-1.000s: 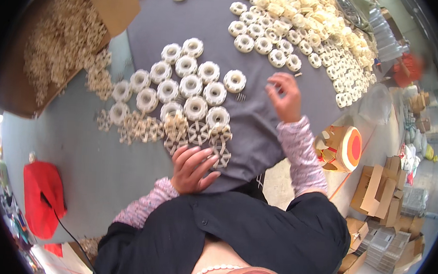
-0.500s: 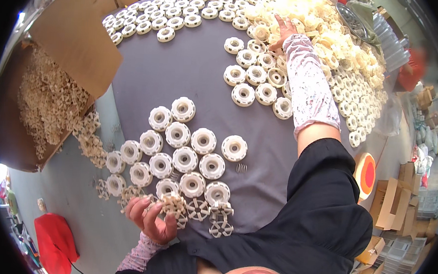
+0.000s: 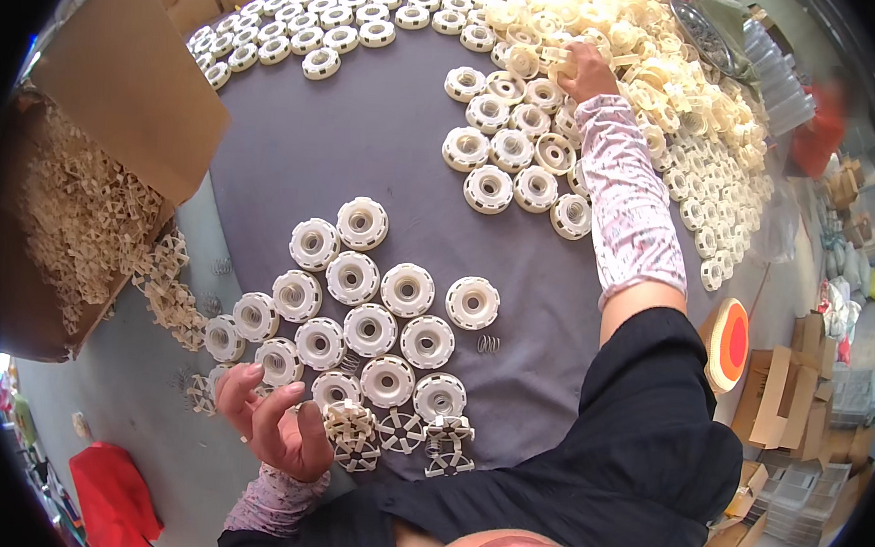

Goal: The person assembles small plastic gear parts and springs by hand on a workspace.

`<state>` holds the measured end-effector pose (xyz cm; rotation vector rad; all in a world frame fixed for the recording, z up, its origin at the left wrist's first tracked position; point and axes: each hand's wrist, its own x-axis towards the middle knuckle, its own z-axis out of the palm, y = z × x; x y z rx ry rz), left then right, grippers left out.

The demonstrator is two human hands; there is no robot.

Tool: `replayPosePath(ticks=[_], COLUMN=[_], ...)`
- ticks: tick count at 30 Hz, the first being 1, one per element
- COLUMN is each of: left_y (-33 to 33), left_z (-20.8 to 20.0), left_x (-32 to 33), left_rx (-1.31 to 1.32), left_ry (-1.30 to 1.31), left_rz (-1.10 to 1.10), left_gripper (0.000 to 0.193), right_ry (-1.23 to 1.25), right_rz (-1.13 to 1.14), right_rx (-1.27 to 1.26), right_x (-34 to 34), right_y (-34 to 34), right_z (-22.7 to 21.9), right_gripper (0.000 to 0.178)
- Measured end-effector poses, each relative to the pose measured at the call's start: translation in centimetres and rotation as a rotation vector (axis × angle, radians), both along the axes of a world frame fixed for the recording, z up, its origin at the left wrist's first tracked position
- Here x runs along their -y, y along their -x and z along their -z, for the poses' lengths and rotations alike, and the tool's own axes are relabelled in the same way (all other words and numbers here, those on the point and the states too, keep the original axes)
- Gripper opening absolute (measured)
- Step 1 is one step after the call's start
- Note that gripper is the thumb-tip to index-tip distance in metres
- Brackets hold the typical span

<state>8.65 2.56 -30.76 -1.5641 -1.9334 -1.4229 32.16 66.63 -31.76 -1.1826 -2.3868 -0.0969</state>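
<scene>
My right hand [image 3: 588,74] reaches to the far edge of the heap of cream plastic parts [image 3: 642,45]. Its fingers are closed on a cream plastic ring [image 3: 554,58], partly hidden among the others. My left hand [image 3: 282,433] hovers at the near left, fingers apart and nothing in them. Beside it lie spoked cream plastic pieces [image 3: 352,421], some stacked. Beyond them stands a group of white round housings [image 3: 370,330], several with a coil spring inside. A second group of housings [image 3: 489,189] sits below my right hand, by my sleeve.
An open cardboard box [image 3: 133,84] on the left spills spoked pieces [image 3: 171,292] onto the table. Rows of housings [image 3: 322,63] line the far side of the grey cloth [image 3: 365,149]. A loose spring [image 3: 489,345] lies near the middle. An orange-and-red round seat [image 3: 729,347] stands at the right.
My right hand has gone from spread fingers to closed ones at the heap. My left hand has moved left, away from the stacked spoked pieces.
</scene>
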Motion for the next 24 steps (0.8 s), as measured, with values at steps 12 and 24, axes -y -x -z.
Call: replayPosePath(ticks=[12, 24], left_y=[-6.2, -6.3], left_z=[-3.6, -0.5], left_x=[-6.8, -2.4], left_rx=[2.137, 2.265], left_ry=[0.076, 0.577], left_rz=[1.152, 1.192], left_gripper=[0.105, 0.089], right_ry=[0.825, -0.060], right_rz=[-0.941, 0.178], right_rx=[-0.430, 0.183], right_x=[37.9, 3.6], right_y=[2.3, -3.1], right_z=[-6.2, -3.2], right_gripper=[0.065, 0.096])
